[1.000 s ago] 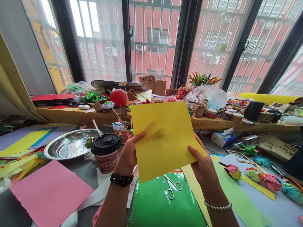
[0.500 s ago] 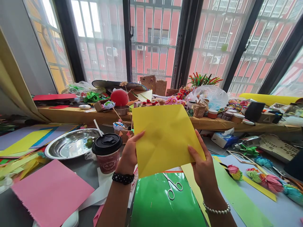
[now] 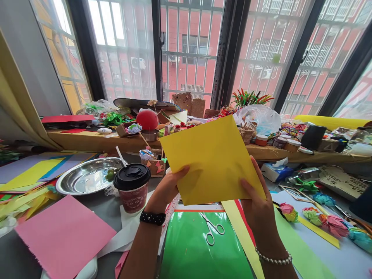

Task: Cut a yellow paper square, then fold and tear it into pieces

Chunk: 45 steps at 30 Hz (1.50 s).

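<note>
A square sheet of yellow paper (image 3: 213, 159) is held up in front of me, tilted with its right top corner highest. My left hand (image 3: 170, 186) pinches its lower left edge, the thumb lying on the near face. On the right edge, my right hand (image 3: 258, 197) grips it with the thumb in front and the fingers behind, partly hidden. Below the paper lies a glossy green folder (image 3: 203, 252), with a pair of scissors (image 3: 212, 228) resting on it, their blades toward the far edge.
Left of my arm stand a lidded coffee cup (image 3: 132, 190) and a steel dish (image 3: 84, 180) with green fruit. Pink paper (image 3: 65, 236) lies at the front left. Paper flowers (image 3: 334, 224) are on the right. A crowded windowsill (image 3: 116, 144) runs along the back.
Both hands have shifted a little to the right with the yellow paper. The paper has turned anticlockwise, its right side rising. The scissors and folder stay put.
</note>
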### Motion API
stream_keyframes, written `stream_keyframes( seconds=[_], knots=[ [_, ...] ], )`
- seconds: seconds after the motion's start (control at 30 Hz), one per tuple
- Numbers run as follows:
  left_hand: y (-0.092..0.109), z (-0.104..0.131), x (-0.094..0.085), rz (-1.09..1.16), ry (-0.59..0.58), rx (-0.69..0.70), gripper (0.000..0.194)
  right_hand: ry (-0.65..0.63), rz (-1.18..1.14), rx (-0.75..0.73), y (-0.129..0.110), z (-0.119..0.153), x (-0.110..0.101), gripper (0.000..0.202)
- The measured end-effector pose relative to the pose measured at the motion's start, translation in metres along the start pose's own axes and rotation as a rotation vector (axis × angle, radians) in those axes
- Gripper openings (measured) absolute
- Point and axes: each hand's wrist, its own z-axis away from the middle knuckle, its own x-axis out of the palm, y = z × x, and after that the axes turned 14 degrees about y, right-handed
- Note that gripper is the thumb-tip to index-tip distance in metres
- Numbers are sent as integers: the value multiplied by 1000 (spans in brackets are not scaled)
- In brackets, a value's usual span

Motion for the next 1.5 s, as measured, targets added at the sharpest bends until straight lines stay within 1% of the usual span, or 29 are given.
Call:
stream_keyframes(
  seconds=[0.07, 0.13, 0.23, 0.37, 0.5, 0.63, 0.73, 0.83, 0.9, 1.0, 1.07, 1.2, 1.27, 1.3, 1.4, 1.5],
  knots=[
    [2, 1, -1, -7, -25, -3, 27, 19, -10, 12, 1, -3, -1, 55],
    [5, 4, -1, -18, -47, -11, 32, 36, -60, 122, 3, -8, -1, 53],
    [8, 7, 0, -33, -75, -21, 38, 71, -115, 301, 11, -14, -1, 57],
    [8, 8, 1, -48, -47, -27, 38, 111, -108, 373, 24, -17, -3, 64],
    [8, 7, 0, -54, -8, -39, 36, 108, -113, 378, 27, -16, -3, 62],
    [7, 6, 0, -52, 28, -59, 31, 79, -111, 317, 27, -13, -2, 57],
    [7, 4, -1, -45, 51, -68, 26, 48, -45, 217, 28, -12, -2, 50],
    [6, 2, -2, -38, 66, -71, 22, 16, 91, 78, 26, -11, -2, 45],
    [6, 1, -3, -34, 71, -70, 20, -6, 144, 41, 22, -9, -1, 45],
    [6, 0, -5, -28, 73, -61, 21, -52, 142, 75, 14, -7, 0, 48],
    [6, -1, -6, -26, 66, -53, 23, -52, 119, 115, 9, -6, 0, 50],
    [8, -1, -10, -34, 35, -27, 27, -10, 6, 261, 7, -8, -2, 53],
    [11, 0, -12, -46, 16, -11, 28, -11, -15, 332, 9, -12, -5, 49],
    [12, 2, -13, -52, 7, -3, 30, -27, -12, 365, 9, -14, -6, 46],
    [18, 7, -17, -97, 2, 16, 35, -125, -16, 455, 11, -21, -10, 40],
    [23, 12, -20, -164, 2, 8, 36, -148, -2, 472, 11, -25, -12, 42]
  ],
)
